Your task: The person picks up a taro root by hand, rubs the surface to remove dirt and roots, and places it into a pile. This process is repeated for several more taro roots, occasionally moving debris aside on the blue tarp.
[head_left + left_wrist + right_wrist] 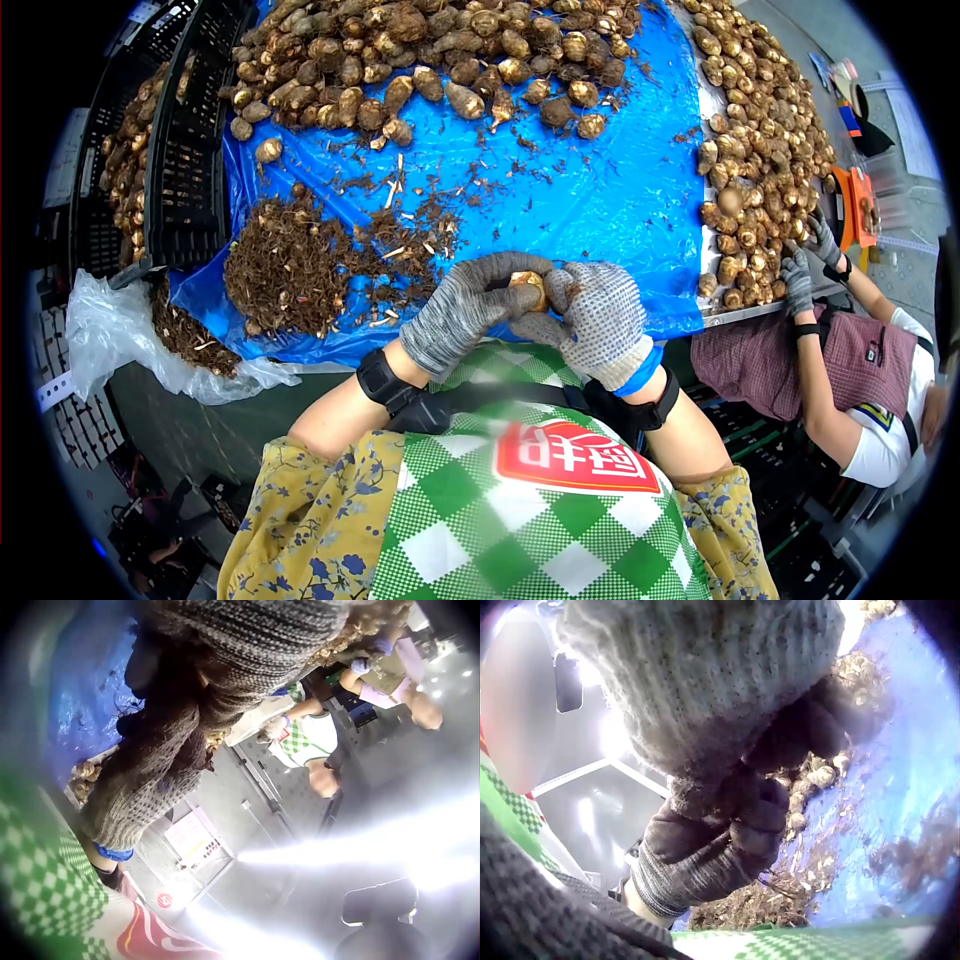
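In the head view a small taro corm (529, 287), pale on its upper face, sits between my two gloved hands above the near edge of the blue sheet (560, 215). My left hand (462, 305), in a grey knit glove, curls its fingers and thumb round the taro from the left. From the right, my right hand (603, 315), in a dotted light glove, holds its side with curled fingers and thumb. Both wrist views show the dirt-darkened gloves (146, 769) (712, 840) meeting, with most of the taro hidden by fingers.
Brown fibre scraps (285, 265) are heaped at left on the sheet. Unsorted taros (465, 100) are piled at the back, and cleaner taros (745, 180) at right near another person's gloved hands (798, 280). Black crates (185, 170) stand at far left beside a clear plastic bag (120, 335).
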Available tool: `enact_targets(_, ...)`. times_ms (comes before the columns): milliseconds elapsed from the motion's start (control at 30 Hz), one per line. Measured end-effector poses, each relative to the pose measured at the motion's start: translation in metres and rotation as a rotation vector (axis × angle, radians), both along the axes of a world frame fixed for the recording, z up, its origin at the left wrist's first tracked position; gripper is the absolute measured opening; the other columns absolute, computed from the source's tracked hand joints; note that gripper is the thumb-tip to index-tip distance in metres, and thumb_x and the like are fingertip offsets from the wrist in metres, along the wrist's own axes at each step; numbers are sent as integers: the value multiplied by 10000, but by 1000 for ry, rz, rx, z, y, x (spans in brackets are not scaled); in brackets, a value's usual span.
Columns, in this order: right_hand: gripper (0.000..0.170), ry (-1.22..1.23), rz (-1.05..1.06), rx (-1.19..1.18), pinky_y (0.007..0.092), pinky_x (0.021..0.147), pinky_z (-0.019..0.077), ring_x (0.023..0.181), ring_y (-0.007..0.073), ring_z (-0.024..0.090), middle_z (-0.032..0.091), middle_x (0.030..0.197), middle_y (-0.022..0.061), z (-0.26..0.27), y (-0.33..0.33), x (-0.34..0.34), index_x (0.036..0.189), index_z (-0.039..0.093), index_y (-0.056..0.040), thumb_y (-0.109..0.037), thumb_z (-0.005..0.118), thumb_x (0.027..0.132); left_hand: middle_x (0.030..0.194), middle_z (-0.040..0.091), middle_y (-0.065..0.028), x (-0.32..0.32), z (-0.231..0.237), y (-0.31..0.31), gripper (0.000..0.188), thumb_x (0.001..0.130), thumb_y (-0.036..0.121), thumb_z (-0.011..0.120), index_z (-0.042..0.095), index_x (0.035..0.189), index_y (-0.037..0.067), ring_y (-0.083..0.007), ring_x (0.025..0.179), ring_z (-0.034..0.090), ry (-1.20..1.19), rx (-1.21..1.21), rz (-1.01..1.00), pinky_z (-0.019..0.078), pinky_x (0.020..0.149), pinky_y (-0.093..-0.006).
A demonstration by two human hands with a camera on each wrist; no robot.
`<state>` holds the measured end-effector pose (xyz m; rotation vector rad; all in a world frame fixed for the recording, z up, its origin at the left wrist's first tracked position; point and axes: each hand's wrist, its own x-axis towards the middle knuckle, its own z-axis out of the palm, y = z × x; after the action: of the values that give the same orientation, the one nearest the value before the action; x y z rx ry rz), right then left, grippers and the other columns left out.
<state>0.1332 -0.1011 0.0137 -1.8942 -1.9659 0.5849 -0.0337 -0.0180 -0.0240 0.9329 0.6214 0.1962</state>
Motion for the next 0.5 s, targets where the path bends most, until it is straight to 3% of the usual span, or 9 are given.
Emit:
enact_targets(67, 402, 56, 102, 7, 450, 519, 423, 559, 343, 553, 527, 577, 145, -6, 0, 0, 627, 540, -59, -395, 676, 803, 1050, 652, -59, 0, 3, 2, 397, 893, 286, 646, 601, 1189, 26, -132, 971, 594, 45, 9, -38, 480, 890, -282)
enact_targets(167, 361, 94, 123, 195, 444, 495, 404, 549, 345, 544, 503, 550, 149, 0, -1, -4, 593, 512, -53, -282, 668, 826, 1088, 639, -75, 1, 5, 0, 401, 907, 287, 628, 583, 1209, 26, -140, 955, 597, 33, -79, 19, 497, 858, -280)
enact_targets(267, 317, 372, -137, 46, 445, 496, 393, 541, 352, 530, 506, 561, 148, -1, -3, 0, 584, 494, -44, -167, 654, 829, 1139, 621, -91, 3, 0, -7, 410, 923, 270, 605, 548, 1247, 25, -154, 961, 602, -106, -245, 187, 510, 843, -275)
enact_targets(367, 227, 404, -383, 40, 436, 517, 403, 582, 358, 533, 538, 629, 159, -22, -10, 2, 649, 532, -29, -110, 646, 828, 1185, 601, -108, 3, -4, -4, 431, 932, 259, 593, 514, 1282, 20, -172, 1007, 602, -204, -231, 278, 513, 854, -276)
enact_targets(400, 104, 414, -348, 197, 407, 555, 445, 648, 350, 557, 578, 734, 166, -22, -6, 2, 787, 578, -22, -86, 651, 826, 1199, 597, -130, 3, -3, -2, 442, 929, 252, 591, 504, 1290, 11, -191, 1032, 600, -200, -211, 286, 509, 864, -287)
enact_targets(500, 198, 697, -448, 188, 392, 601, 481, 708, 340, 582, 598, 810, 169, -21, -6, -6, 910, 583, -24, -138, 702, 800, 1221, 590, -150, 1, 0, 0, 467, 922, 238, 595, 489, 1310, 1, -211, 1075, 594, -200, -207, 281, 499, 889, -304)
